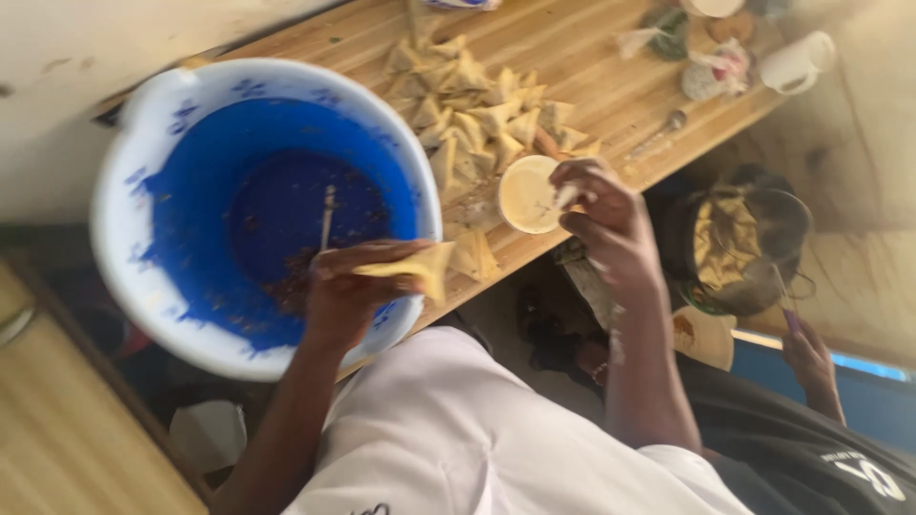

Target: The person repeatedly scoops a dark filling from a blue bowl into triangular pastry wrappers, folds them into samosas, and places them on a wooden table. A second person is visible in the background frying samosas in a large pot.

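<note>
The left hand (336,291) is closed around a folded triangular pastry of pale yellow dough (412,267), pinching its wide end so the point sticks out away from the palm. Hand and pastry hover over the near rim of the big round plastic basin, blue inside with a white rim (124,205). A thin utensil handle (327,216) rests in the dark filling left at the bottom of the basin, just beyond the fingers.

On the other side of the basin, the right hand (601,215) is curled with fingertips touching the small round white cup of creamy paste (528,194); whether it grips anything, I cannot tell. The cup sits on the wooden slatted table (592,67), just beside the basin's rim. A heap of finished triangular pastries (477,110) lies on the table beyond the cup, close to the basin. Another person's hand (809,355) shows well apart from the basin.
</note>
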